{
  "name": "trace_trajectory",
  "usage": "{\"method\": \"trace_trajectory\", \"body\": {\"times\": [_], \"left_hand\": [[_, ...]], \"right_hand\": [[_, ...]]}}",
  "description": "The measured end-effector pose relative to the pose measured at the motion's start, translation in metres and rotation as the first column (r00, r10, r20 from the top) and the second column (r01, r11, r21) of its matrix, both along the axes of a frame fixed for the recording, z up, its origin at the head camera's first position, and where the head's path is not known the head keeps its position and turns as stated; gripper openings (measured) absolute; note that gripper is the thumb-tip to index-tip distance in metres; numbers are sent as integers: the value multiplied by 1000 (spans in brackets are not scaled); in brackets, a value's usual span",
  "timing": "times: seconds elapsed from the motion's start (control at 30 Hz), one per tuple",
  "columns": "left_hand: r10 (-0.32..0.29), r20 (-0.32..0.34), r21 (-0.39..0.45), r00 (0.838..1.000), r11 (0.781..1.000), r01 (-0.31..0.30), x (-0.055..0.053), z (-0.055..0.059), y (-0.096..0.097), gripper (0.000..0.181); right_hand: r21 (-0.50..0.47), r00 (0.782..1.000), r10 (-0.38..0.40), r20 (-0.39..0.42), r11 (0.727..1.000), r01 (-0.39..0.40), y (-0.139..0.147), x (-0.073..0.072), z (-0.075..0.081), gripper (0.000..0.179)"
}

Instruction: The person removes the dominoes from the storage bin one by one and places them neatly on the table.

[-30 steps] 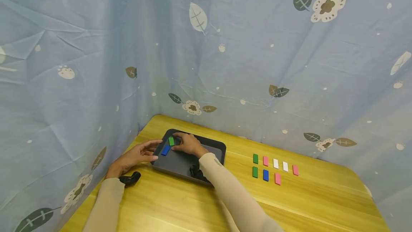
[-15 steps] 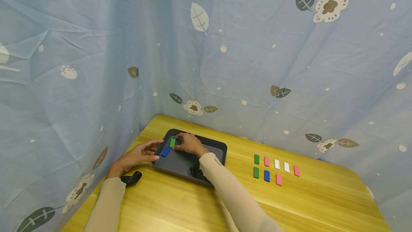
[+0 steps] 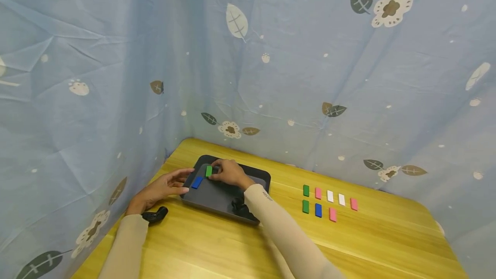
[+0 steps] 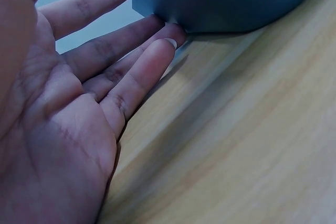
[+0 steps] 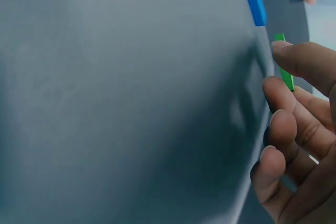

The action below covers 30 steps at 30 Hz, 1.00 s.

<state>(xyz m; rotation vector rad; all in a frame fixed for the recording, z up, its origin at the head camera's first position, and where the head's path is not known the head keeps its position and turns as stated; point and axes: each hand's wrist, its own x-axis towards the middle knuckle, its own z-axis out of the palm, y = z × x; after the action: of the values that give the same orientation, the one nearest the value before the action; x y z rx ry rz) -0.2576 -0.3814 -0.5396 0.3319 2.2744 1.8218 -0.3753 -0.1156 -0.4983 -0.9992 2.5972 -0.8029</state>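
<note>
The right hand [image 3: 229, 172], over the far left part of a dark grey tray [image 3: 217, 201], pinches a small flat green block [image 3: 209, 171] between thumb and fingers. In the right wrist view that green block [image 5: 284, 66] shows as a thin edge under the thumb. A blue block [image 3: 196, 182] lies in the tray near its left side, just nearer than the green one. The left hand [image 3: 168, 186] rests at the tray's left end, thumb and fingers spread along the rim. In the left wrist view its extended fingers [image 4: 144, 74] meet the tray's outer wall [image 4: 220, 3].
Several flat blocks lie in two rows right of the tray: green [image 3: 305, 206], pink [image 3: 333, 215], white [image 3: 330, 196] and blue [image 3: 318, 210]. The yellow wooden table [image 3: 201, 244] is bounded by a patterned blue curtain [image 3: 271, 76] behind and left.
The green block in the right hand has shifted slightly right, away from the blue block, and a gap now shows between them. The left hand stays at the tray's left end.
</note>
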Motion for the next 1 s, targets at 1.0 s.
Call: {"method": "trace_trajectory", "body": {"times": [1.0], "left_hand": [[-10,-26,-46,1000,999,9,2,2,0,70]], "right_hand": [[-58,992,17,-127,998,-25,129,1,33,47]]}}
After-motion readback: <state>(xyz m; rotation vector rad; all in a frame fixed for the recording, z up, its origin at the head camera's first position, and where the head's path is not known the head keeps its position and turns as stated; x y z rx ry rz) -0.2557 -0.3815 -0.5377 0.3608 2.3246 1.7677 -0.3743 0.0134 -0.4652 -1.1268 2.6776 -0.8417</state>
